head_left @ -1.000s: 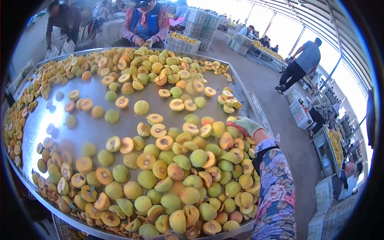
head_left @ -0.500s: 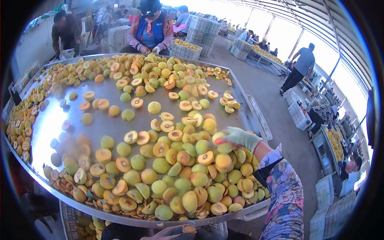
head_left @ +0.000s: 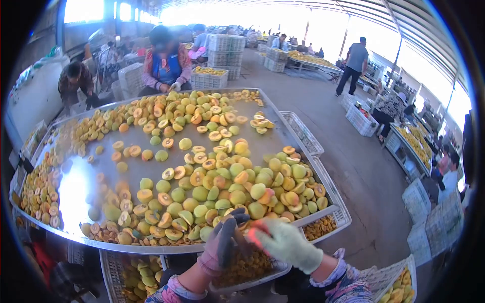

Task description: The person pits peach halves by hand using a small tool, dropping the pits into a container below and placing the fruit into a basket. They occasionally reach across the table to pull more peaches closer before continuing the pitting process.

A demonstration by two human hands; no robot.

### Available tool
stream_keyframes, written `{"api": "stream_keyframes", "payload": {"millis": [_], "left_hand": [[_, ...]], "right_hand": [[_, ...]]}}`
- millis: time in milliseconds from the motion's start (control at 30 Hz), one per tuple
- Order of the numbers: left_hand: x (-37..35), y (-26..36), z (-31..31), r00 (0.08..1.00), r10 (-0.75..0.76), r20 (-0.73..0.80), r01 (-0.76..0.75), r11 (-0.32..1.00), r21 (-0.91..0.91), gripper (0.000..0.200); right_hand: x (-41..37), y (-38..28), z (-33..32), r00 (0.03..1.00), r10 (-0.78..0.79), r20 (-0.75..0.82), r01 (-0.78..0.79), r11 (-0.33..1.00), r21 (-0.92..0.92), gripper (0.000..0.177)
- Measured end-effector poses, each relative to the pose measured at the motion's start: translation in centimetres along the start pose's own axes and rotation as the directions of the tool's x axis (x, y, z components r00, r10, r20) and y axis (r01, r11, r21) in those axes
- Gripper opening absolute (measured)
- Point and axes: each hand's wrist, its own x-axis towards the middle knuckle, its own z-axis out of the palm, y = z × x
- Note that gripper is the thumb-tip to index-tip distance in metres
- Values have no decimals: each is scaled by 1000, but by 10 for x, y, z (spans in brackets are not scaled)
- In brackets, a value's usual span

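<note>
My left hand [head_left: 224, 243], in a dark and pink glove, is raised at the near edge of the metal table [head_left: 146, 249], its fingers curled toward the other hand. Close on its right is my right hand [head_left: 285, 243], in a pale green glove with reddish fingertips, blurred and bent inward. What either hand holds between the fingers cannot be made out. Just beyond them lies a heap of whole and halved yellow-green fruit [head_left: 235, 177]. Below the hands, a crate of small brownish-orange pieces [head_left: 245, 267] is partly hidden.
Crates of fruit stand below at the left [head_left: 144, 278] and lower right [head_left: 399, 288]. More crates [head_left: 303, 134] line the table's right side. A co-worker [head_left: 166, 65] sits across the table; another person [head_left: 353, 63] stands in the aisle.
My right hand has moved from the fruit heap back to the table's near edge. My left hand has risen into clear view beside it. The camera view has shifted, showing more below the table.
</note>
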Motion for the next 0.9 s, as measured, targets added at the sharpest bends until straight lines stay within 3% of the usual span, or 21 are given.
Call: {"api": "stream_keyframes", "payload": {"millis": [67,100,133,200,267,300,333,367,400,433,467,500,533,567,600,667,700,800,900], "left_hand": [[-2,-2,13,1000,13,12,-14,995,98,49],[-4,-4,21,988,39,152,-64,984,166,49],[-4,-5,29,956,54,289,-122,967,224,49],[1,2,42,943,15,333,-101,964,245,48],[16,16,46,777,-306,550,30,891,454,50],[39,4,30,825,-231,516,-170,769,617,54],[56,32,37,835,-264,482,-180,697,694,51],[82,48,38,889,-275,366,-90,678,729,48],[123,45,11,865,-36,501,-407,533,741,45],[152,59,8,962,-57,266,-178,609,773,46],[175,79,12,993,-65,96,-52,491,870,52],[214,81,-9,982,109,155,-170,145,975,57],[264,67,-42,963,213,168,-172,2,985,61],[282,80,-34,981,174,90,-82,-51,995,62],[301,83,-38,983,173,54,-53,-9,999,62],[351,72,-56,984,179,5,-1,-22,1000,59],[366,66,-58,983,186,-2,12,-52,999,60],[398,38,-54,986,157,51,-25,-164,986,61],[414,9,-33,994,36,101,-85,-309,947,64]], "right_hand": [[-23,-26,-6,924,219,315,-252,965,67,48],[-31,-12,6,922,196,335,-287,925,248,39],[-42,-4,8,928,190,321,-279,924,261,39],[-56,-5,3,990,110,92,-143,805,576,38],[-53,32,8,987,115,111,-159,747,645,38],[-50,46,11,979,202,12,-136,612,779,38],[-46,54,12,952,301,-63,-87,459,884,39],[-43,66,9,936,344,-79,-47,344,938,37],[-40,78,8,918,372,-138,-11,371,928,34],[-39,84,10,891,413,-190,26,371,928,32],[-39,87,11,857,457,-237,58,373,926,30],[-38,90,10,862,451,-233,59,367,928,30],[-37,91,9,848,476,-233,31,395,918,29],[-37,92,9,834,502,-228,-5,421,907,27],[-35,93,9,842,499,-207,-21,412,911,27],[-34,98,9,879,354,-320,116,492,863,22],[-34,98,5,888,360,-286,73,505,860,29],[-31,100,1,890,415,-188,6,401,916,30],[-23,116,10,868,444,-223,5,441,898,30]]}}
